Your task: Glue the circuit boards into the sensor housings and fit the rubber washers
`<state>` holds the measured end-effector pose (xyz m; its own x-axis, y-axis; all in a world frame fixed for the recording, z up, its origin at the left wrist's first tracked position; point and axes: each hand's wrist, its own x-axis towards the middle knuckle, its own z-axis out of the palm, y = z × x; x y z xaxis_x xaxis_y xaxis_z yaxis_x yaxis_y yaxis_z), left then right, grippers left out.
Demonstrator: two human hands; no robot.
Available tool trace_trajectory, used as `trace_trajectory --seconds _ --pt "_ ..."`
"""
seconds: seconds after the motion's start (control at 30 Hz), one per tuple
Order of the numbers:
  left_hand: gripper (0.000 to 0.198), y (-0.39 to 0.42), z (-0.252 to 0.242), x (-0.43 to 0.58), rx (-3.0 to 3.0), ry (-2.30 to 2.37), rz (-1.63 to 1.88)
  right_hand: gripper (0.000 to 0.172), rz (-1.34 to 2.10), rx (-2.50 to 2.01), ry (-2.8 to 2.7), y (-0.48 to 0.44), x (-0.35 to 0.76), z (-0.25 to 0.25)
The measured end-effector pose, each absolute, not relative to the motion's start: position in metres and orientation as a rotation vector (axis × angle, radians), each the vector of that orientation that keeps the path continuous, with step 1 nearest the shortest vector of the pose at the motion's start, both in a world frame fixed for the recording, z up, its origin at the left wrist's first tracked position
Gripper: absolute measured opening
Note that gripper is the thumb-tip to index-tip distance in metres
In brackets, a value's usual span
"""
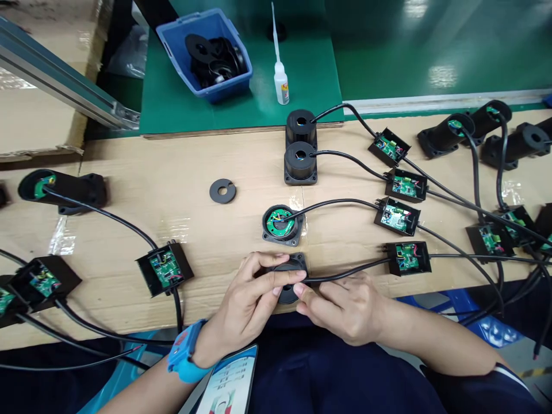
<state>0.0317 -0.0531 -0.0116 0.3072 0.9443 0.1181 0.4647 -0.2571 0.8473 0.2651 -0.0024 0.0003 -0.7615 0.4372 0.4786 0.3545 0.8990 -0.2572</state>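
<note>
Close to the table's front edge, my left hand (254, 296) has its fingers closed over a black square-flanged housing (297, 260). Its thumb and forefinger reach a black ring cover (288, 294). My right hand (345, 305) is closed at the ring's right side, fingertips against its edge; they partly hide it. A black cable (345, 272) leads from the housing past my right hand to an open black box with a green circuit board (407, 257). Just beyond my hands sits another housing (281, 223), its round green board and coloured wires exposed.
A loose slotted ring (223, 191) lies left of centre. Two capped housings (301, 161) stand behind, wired to open boxes (390, 148). More wired units (81, 192) flank both sides. Farther back are a blue bin (235, 86) of black parts and a white needle-tipped bottle (282, 86).
</note>
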Motion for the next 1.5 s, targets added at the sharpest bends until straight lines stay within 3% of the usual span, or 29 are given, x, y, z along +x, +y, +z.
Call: trace_trajectory --seconds 0.47,0.93,1.13,1.3,1.4,1.5 --pt "0.042 -0.048 -0.017 0.028 1.992 1.244 0.852 0.023 0.074 -0.405 -2.455 -0.011 0.265 -0.001" --pt "0.044 -0.049 -0.015 0.032 1.985 1.248 0.9 0.011 0.315 -0.621 -2.432 0.027 0.271 0.053" --pt "0.042 -0.041 -0.002 0.026 2.037 1.275 0.817 0.026 0.434 -0.926 -2.567 0.079 0.253 0.051" --pt "0.04 -0.043 -0.009 0.028 2.081 1.302 0.887 0.064 0.49 -0.898 -2.745 0.086 0.225 0.041" --pt "0.041 -0.045 -0.012 0.029 2.168 1.399 0.942 0.055 0.505 -0.827 -2.831 0.093 0.214 0.04" --pt "0.042 -0.044 -0.011 0.029 2.233 1.42 0.955 0.046 0.764 -0.646 -2.881 0.102 0.215 0.04"
